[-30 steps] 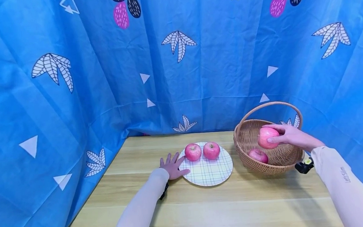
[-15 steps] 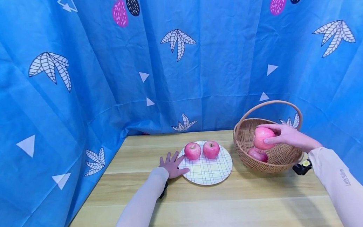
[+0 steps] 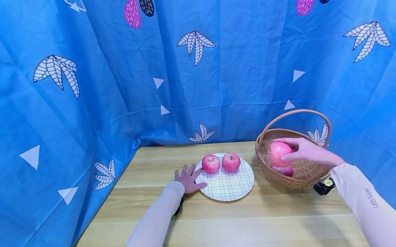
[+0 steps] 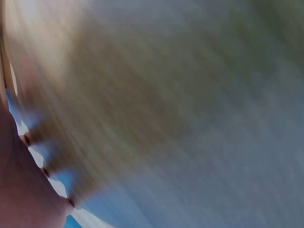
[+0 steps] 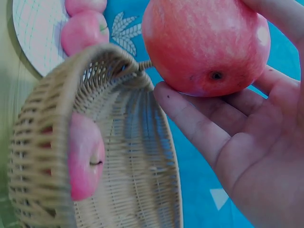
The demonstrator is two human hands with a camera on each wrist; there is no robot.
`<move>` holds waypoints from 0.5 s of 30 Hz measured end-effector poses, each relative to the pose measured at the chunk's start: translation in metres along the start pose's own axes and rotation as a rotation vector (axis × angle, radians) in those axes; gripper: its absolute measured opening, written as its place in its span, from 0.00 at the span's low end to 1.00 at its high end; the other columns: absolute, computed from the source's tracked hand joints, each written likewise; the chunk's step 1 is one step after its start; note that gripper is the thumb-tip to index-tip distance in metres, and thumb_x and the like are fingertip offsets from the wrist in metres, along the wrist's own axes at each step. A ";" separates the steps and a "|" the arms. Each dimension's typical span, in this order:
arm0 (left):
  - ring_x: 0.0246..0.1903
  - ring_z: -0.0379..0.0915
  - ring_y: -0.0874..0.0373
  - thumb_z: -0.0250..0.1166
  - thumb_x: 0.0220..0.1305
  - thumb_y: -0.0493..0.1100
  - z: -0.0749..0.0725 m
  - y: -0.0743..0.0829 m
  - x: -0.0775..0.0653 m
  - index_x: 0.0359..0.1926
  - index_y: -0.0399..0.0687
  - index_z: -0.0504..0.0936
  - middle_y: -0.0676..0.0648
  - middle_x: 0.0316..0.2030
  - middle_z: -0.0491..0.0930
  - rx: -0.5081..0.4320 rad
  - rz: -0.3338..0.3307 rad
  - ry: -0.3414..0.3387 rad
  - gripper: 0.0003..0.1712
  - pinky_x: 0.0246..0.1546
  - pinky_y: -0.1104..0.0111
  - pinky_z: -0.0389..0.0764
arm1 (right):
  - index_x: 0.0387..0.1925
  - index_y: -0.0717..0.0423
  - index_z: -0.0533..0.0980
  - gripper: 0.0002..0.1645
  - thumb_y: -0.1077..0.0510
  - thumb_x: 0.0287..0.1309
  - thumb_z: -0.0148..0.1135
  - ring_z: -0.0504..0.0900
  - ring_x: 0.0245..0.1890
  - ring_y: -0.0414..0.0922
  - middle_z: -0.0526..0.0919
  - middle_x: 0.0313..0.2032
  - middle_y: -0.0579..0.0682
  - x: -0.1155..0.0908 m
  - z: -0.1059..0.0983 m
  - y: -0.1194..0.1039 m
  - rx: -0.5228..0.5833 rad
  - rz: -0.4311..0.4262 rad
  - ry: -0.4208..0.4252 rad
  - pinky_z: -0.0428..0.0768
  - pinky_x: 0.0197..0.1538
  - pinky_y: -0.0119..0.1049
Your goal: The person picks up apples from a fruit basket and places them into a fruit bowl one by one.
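Observation:
In the head view my right hand point(image 3: 298, 149) grips a pinkish-red apple point(image 3: 280, 154) over the wicker basket point(image 3: 277, 179). The right wrist view shows thumb and fingers around this apple point(image 5: 206, 45), its dark blossom end facing the camera. Another apple point(image 5: 85, 159) lies inside the basket, mostly behind the held one in the head view. My left hand point(image 3: 189, 180) is spread at the left rim of a round white checked plate point(image 3: 228, 188), its fingertips near the left apple point(image 3: 210, 164) there. A second apple point(image 3: 231, 162) sits beside that one on the plate.
The basket's arched handle point(image 3: 297, 112) rises behind my right hand. Under everything is a light wooden table point(image 3: 226, 232). A blue patterned curtain point(image 3: 195, 89) hangs behind the table and along both sides. Mostly blurred tabletop fills the left wrist view.
My right hand has moved left with the apple across the basket, now covering more of the apple inside. The left hand and plate have stayed in place.

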State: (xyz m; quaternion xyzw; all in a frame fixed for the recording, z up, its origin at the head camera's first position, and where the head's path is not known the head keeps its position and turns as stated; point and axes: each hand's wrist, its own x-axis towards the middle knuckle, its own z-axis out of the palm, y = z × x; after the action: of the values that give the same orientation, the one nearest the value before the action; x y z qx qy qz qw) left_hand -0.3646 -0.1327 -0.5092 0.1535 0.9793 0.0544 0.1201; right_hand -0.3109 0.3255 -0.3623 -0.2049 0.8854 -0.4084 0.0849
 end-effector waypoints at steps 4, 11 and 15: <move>0.79 0.34 0.36 0.45 0.65 0.78 -0.003 0.002 -0.005 0.80 0.66 0.52 0.47 0.81 0.44 0.009 -0.002 -0.005 0.48 0.73 0.34 0.41 | 0.69 0.36 0.69 0.38 0.46 0.59 0.71 0.80 0.54 0.50 0.83 0.53 0.46 0.003 0.006 -0.006 -0.016 -0.003 -0.007 0.81 0.53 0.44; 0.79 0.34 0.36 0.45 0.65 0.79 -0.003 0.002 -0.004 0.80 0.66 0.52 0.46 0.81 0.44 0.003 0.004 0.003 0.48 0.72 0.33 0.42 | 0.71 0.42 0.68 0.40 0.45 0.59 0.71 0.79 0.54 0.50 0.82 0.55 0.48 0.006 0.016 -0.018 -0.025 -0.012 -0.024 0.80 0.53 0.44; 0.79 0.36 0.36 0.46 0.65 0.79 0.001 -0.001 0.000 0.80 0.65 0.53 0.46 0.81 0.45 0.006 0.009 0.013 0.49 0.72 0.32 0.43 | 0.71 0.41 0.68 0.40 0.45 0.58 0.72 0.78 0.54 0.50 0.82 0.55 0.49 0.010 0.022 -0.022 -0.011 -0.010 -0.044 0.81 0.52 0.42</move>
State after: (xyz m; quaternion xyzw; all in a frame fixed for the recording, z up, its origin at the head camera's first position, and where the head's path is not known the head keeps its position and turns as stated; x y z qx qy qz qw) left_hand -0.3648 -0.1331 -0.5100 0.1581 0.9795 0.0530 0.1131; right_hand -0.3060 0.2931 -0.3596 -0.2186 0.8845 -0.3995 0.1012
